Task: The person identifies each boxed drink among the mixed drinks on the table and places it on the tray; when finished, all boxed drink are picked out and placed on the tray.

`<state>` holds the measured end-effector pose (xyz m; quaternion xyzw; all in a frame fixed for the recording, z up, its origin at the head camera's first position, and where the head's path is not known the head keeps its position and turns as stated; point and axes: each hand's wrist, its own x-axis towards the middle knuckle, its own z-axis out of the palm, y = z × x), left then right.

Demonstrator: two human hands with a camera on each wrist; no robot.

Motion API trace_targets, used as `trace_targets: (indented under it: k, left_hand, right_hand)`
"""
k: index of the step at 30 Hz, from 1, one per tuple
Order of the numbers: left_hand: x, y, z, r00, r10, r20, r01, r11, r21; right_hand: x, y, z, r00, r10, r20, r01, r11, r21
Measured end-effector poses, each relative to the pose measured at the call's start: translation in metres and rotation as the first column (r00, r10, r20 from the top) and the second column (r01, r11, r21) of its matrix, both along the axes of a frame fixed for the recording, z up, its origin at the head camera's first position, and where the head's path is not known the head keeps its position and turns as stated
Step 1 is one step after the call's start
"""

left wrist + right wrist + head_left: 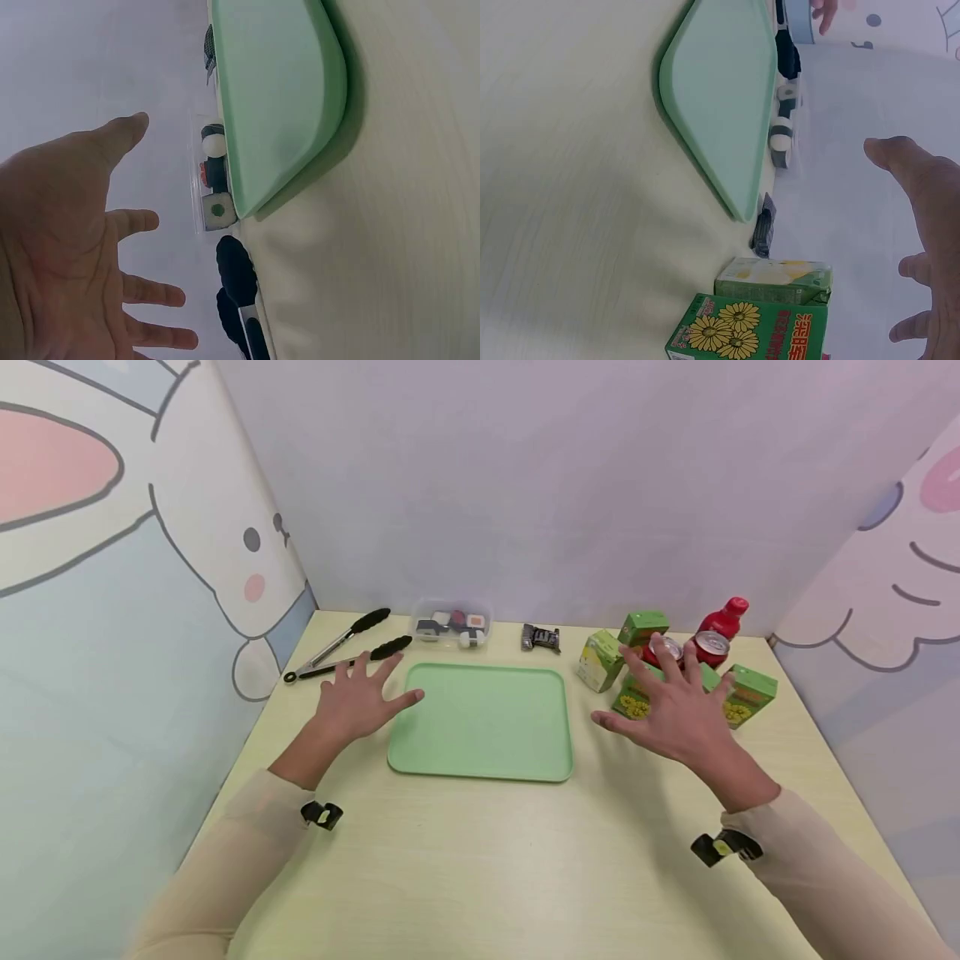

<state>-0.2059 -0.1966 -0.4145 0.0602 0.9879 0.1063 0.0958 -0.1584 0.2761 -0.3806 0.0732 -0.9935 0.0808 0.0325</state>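
My left hand (356, 702) hovers with spread fingers near the left edge of a light green tray (480, 722). Just beyond its fingertips lie tongs (371, 620) with black tips, spread apart. My right hand (678, 714) is held out, fingers splayed, over a group of green drink cartons (752, 689) and partly hides them. Two red cans (712, 645) stand among the cartons, one partly behind the fingers. In the left wrist view the palm (60, 262) holds nothing; the right wrist view shows the right thumb and fingers (911, 161) apart.
Along the back wall sits a clear plastic box (422, 610) with sushi-like pieces. A small black wrapped packet (540, 637) lies right of it. A paler carton (600, 662) leans near the tray's right side. One red bottle (724, 618) stands at the back right. Walls enclose the table.
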Motion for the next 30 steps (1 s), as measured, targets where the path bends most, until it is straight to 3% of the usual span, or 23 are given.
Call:
trace_targets:
  k: [11, 18, 30]
  left_hand:
    - [-0.013, 0.002, -0.023, 0.997, -0.003, 0.074, -0.005, 0.994, 0.111]
    - [-0.020, 0.003, -0.033, 0.995, -0.049, 0.087, 0.036, 0.989, 0.141]
    - [-0.029, 0.007, -0.038, 0.993, -0.080, 0.088, 0.064, 0.983, 0.172]
  right_hand:
    - [-0.004, -0.004, -0.002, 1.000, 0.027, 0.001, -0.027, 1.000, -0.009]
    - [-0.009, -0.004, -0.004, 0.999, 0.032, 0.016, -0.032, 0.999, 0.007]
    - [-0.018, 0.011, -0.015, 0.998, 0.055, 0.013, -0.055, 0.998, -0.001]
